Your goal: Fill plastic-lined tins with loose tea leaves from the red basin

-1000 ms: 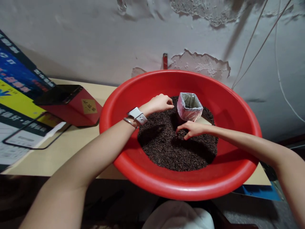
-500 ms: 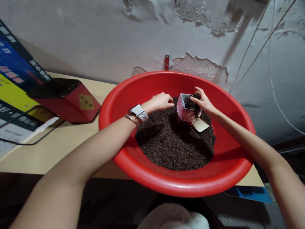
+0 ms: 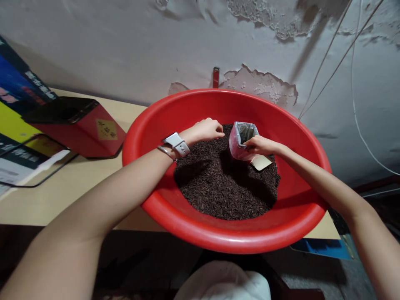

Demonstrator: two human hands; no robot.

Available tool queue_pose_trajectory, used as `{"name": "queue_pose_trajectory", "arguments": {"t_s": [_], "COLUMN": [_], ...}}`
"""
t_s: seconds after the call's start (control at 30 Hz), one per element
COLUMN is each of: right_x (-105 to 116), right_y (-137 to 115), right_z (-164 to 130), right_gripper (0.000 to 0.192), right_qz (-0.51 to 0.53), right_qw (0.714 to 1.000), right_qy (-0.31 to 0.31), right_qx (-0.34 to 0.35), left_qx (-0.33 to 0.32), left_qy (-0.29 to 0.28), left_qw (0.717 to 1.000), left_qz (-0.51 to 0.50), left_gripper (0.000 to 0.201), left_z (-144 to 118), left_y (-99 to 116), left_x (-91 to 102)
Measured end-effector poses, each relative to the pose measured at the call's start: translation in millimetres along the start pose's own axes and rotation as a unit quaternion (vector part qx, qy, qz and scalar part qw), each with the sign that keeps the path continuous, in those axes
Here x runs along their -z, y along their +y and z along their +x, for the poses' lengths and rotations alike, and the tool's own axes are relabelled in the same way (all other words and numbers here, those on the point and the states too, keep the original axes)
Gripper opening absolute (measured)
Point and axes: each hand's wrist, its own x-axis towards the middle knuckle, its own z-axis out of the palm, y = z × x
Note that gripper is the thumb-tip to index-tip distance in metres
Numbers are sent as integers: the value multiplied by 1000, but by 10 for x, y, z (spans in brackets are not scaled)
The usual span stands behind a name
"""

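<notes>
Peeling plaster [image 3: 259,85] backs a pale wooden table [image 3: 62,196] where I watch a wide red basin [image 3: 218,237] heaped with dark loose tea leaves [image 3: 218,187]. A small foil pouch [image 3: 239,143] stands upright in the heap, toward the far right of the pile, its mouth open. My view shows the right hand [image 3: 261,146] with fingers curled against the pouch's near right rim; I cannot tell whether it pinches the rim or only rests there. Half a second ago that hand was lifted over the pouch mouth with leaves at its fingertips, and a second ago it was down in the pile gathering them; it has now come off the opening and dropped to the rim, so I judge one pinch has gone in and the pouch is far from full. The left hand [image 3: 206,129] stays loosely closed on the leaves just left of the pouch, holding nothing I can make out, a white watch [image 3: 177,144] on its wrist. A tan card [image 3: 261,162] lies on the leaves under the right hand. At far left sit a red tin box [image 3: 78,129] and printed cartons [image 3: 18,104].
</notes>
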Motion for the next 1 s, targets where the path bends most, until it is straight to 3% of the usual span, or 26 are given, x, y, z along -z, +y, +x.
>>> {"name": "queue_pose_trajectory", "arguments": {"t_s": [0.1, 0.17, 0.37, 0.5, 0.53, 0.6, 0.67, 0.77, 0.87, 1.0], "right_x": [76, 80, -17, 9, -12, -140, -392, -858, -1144, -1126], "right_y": [-39, -63, -120, -376, -470, -653, -784, -835, -777, -707], "right_z": [-40, -64, -98, -164, -178, -188, -164, -91, -34, -7], "right_gripper": [19, 19, 23, 19, 20, 29, 57, 102, 92, 67], "right_qz": [-17, -23, -41, -84, -70, -20, 6, -40, -61, -81], "right_qw": [996, 995, 999, 979, 976, 979, 981, 972, 973, 977], "right_qy": [-79, -84, 21, 181, 191, 135, 10, -174, -174, -122], "right_qx": [47, 47, -8, 48, 81, 154, 195, 154, 136, 154], "left_qx": [3, 4, 9, 2, 1, 2, 6, 14, 14, 9], "left_qy": [2, 0, -9, -4, -2, -2, -6, -14, -20, -24], "left_qw": [1000, 1000, 1000, 1000, 1000, 1000, 1000, 1000, 1000, 1000], "left_qz": [-5, -11, -10, -16, -16, -11, -3, 3, 0, 9], "left_gripper": [31, 31, 31, 30, 30, 30, 30, 32, 32, 30], "left_z": [-9, -25, -42, -5, 3, 13, 12, -3, -10, -6], "left_y": [5, 26, 47, -11, -22, -32, -26, -4, 6, 10], "left_x": [21, 42, 57, 27, 20, 13, 15, 27, 32, 17]}}
